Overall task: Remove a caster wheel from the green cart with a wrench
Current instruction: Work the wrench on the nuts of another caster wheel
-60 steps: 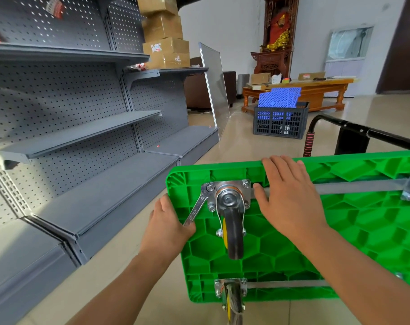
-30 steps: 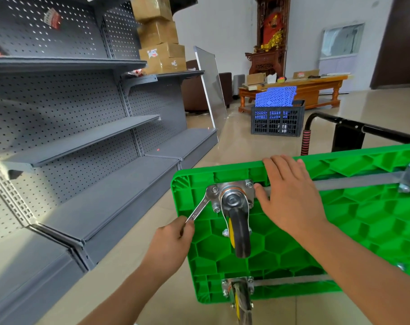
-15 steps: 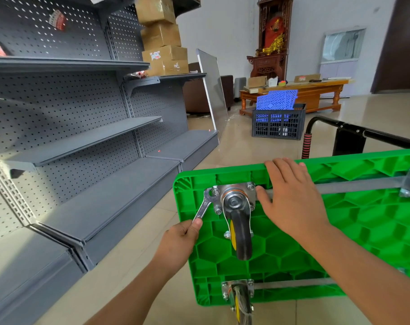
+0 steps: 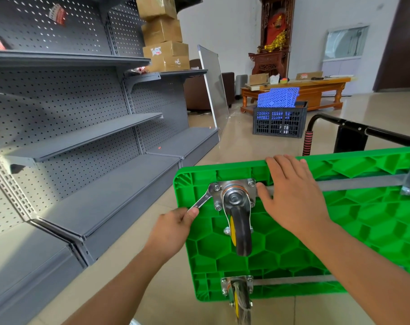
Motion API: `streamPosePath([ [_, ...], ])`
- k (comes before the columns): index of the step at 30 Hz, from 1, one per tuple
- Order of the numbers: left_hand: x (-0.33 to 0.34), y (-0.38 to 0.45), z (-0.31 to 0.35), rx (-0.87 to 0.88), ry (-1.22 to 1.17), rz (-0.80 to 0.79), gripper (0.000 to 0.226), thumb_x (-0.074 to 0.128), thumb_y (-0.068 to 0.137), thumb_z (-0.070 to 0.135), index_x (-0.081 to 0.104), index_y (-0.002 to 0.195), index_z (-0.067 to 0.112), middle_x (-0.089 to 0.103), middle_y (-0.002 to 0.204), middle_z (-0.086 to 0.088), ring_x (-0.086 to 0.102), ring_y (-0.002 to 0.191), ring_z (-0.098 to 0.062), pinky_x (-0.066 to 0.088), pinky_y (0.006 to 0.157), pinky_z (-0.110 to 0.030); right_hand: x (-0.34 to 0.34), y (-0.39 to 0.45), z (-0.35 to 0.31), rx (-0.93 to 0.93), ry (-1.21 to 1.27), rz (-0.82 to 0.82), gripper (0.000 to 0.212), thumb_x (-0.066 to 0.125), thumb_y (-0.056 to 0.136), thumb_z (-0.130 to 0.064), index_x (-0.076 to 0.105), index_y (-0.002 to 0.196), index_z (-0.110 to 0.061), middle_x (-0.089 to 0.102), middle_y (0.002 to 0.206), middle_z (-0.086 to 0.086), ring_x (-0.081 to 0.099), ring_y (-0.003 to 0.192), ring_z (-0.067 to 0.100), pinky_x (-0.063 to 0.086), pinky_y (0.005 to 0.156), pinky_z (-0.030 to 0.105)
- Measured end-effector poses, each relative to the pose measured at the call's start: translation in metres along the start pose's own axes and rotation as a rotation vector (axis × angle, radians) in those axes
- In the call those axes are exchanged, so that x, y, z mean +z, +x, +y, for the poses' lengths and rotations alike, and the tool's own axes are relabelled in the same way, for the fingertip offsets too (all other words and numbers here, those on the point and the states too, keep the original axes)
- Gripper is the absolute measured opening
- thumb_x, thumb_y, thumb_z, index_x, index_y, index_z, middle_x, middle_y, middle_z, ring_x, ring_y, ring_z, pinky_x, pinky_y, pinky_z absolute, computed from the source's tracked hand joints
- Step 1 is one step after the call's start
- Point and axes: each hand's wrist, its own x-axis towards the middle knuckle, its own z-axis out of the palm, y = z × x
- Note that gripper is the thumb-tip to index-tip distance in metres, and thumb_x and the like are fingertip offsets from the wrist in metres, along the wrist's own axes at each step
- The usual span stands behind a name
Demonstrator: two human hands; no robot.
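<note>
Left hand (image 4: 173, 227) pinching silver steel wrench (image 4: 202, 200) on grey-and-yellow caster wheel (image 4: 239, 221) plate bolt; right hand (image 4: 290, 195) spread flat on upturned green plastic cart (image 4: 363, 219).

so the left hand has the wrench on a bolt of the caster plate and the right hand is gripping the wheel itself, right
Not quite. In the head view the right hand lies flat on the green cart beside the caster plate, not on the wheel. The rest holds: the left hand holds the wrench on the plate's upper left bolt.
</note>
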Motion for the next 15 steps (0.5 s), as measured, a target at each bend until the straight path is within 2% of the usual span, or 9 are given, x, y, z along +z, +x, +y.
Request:
streamPosePath([
  [5,-0.033,0.016,0.004,-0.067,0.073,0.044,0.064,0.06,0.092,0.061,0.047,0.067,0.003,0.041,0.057,-0.001,0.041,0.058,-0.022,0.032,0.054,-0.032,0.0,0.0,0.0,-0.002,0.009,-0.001,0.062,0.052,0.095,-0.046,0.043,0.145,-0.01,0.048,0.143,0.009,0.037,0.14,0.031,0.023,0.123,0.049],
  [7,-0.032,0.014,0.006,-0.096,0.075,0.05,0.065,0.062,0.089,0.064,0.044,0.063,0.008,0.041,0.057,-0.001,0.042,0.058,-0.023,0.031,0.052,-0.032,-0.001,-0.001,-0.001,0.001,0.013,-0.002,0.063,0.051,0.096,-0.046,0.043,0.146,-0.01,0.048,0.144,0.009,0.037,0.14,0.03,0.023,0.123,0.049],
  [9,-0.028,0.011,0.01,-0.106,0.07,0.086,0.061,0.063,0.088,0.065,0.049,0.064,0.01,0.048,0.058,-0.002,0.048,0.061,-0.024,0.033,0.051,-0.03,-0.001,0.0,-0.001,0.007,0.008,-0.002,0.063,0.048,0.096,-0.047,0.042,0.147,-0.01,0.047,0.146,0.009,0.036,0.141,0.03,0.023,0.123,0.05],
  [11,-0.03,0.011,0.013,-0.091,0.11,0.103,0.051,0.067,0.085,0.063,0.056,0.083,0.013,0.058,0.071,-0.002,0.056,0.07,-0.022,0.036,0.055,-0.032,-0.001,-0.001,-0.002,0.013,0.009,-0.002,0.064,0.043,0.096,-0.049,0.043,0.147,-0.01,0.047,0.146,0.009,0.036,0.141,0.03,0.023,0.123,0.05],
  [13,-0.036,0.015,0.011,-0.028,0.144,0.064,0.051,0.076,0.083,0.052,0.045,0.107,0.018,0.06,0.084,0.002,0.059,0.08,-0.023,0.041,0.064,-0.034,-0.001,-0.001,-0.001,0.004,0.012,-0.005,0.065,0.04,0.095,-0.05,0.043,0.147,-0.01,0.047,0.145,0.009,0.037,0.141,0.03,0.023,0.123,0.05],
  [15,-0.044,0.02,0.009,0.09,0.239,-0.025,0.066,0.075,0.086,0.036,0.03,0.133,0.027,0.064,0.087,0.001,0.063,0.078,-0.024,0.052,0.072,-0.039,-0.002,-0.001,0.0,-0.003,0.005,-0.015,0.064,0.043,0.096,-0.049,0.041,0.147,-0.01,0.046,0.146,0.009,0.035,0.142,0.03,0.022,0.123,0.049],
])
